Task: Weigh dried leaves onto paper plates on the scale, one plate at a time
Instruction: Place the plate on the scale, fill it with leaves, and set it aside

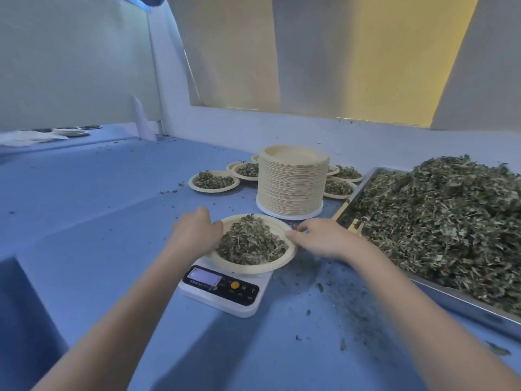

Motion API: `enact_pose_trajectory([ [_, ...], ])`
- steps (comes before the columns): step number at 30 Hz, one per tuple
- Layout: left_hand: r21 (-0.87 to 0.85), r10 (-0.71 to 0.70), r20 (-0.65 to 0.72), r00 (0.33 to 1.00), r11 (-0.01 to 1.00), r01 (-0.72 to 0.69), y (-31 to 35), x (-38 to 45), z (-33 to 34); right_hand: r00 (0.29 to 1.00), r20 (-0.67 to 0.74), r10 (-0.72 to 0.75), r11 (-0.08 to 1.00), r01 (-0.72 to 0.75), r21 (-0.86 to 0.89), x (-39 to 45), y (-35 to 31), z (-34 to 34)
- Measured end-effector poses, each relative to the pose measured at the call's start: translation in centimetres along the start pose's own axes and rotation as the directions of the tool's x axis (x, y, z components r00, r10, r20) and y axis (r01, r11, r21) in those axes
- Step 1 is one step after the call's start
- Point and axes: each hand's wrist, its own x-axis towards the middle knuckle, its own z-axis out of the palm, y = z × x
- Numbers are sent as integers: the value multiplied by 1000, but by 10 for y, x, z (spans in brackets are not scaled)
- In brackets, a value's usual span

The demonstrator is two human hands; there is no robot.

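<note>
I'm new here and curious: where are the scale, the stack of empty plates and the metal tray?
scale [222,289]: head view, its front panel.
stack of empty plates [291,183]: head view, its side.
metal tray [462,301]: head view, its near rim.

The blue table [98,198] carries a white digital scale [222,292], a plate stack [291,184], filled paper plates [213,181], a metal tray [462,303] and scattered leaf crumbs [346,303].

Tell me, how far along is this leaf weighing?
Done: several filled plates sit on the table behind and beside the tall stack of empty plates. In hand: a heaped plate rests on the scale, with the left hand and right hand at its rim. Left: the tray still holds a big pile of leaves, so plenty remains.
</note>
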Motion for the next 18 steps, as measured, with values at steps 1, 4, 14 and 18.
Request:
enact_pose_trajectory([
  [1,-12,-35,33,999,999,36,-3,-1,1,1000,-31,-2,1000,2,10,-1,-2,1],
  [4,-105,-41,31,999,994,44,-8,0,5,995,-100,3,999,1,34,-3,-13,3],
  [14,-632,-205,-206,957,774,30,-46,31,-56,972,-213,96,728,77,681,44,-84,1],
  [18,-777,-296,-150,943,625,72,-84,50,-65,990,-72,118,491,5,871,88,-122,12],
])
